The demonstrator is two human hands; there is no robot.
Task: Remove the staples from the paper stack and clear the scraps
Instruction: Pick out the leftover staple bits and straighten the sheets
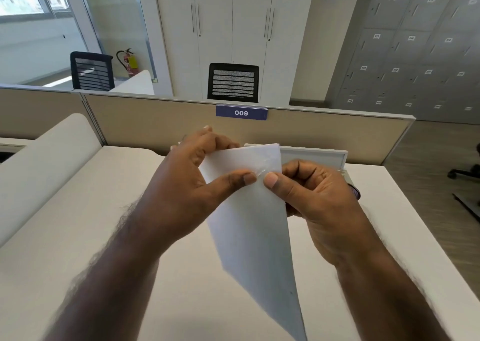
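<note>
A white paper stack (249,231) is held up above the desk, tilted on edge with its long side running toward me. My left hand (192,174) grips its upper part, thumb on the near face and fingers behind. My right hand (309,192) pinches the same spot from the right, the two thumb tips almost touching at a crumpled patch near the stack's right edge. A small glint shows at that patch; I cannot tell whether it is a staple. A dark purple object (354,192) peeks out behind my right hand.
The beige desk (91,211) lies under my arms. A tan partition (161,122) with a blue "009" label (241,112) closes off the back. A grey tray (314,155) sits at the desk's far edge. The desk's right edge drops to the floor.
</note>
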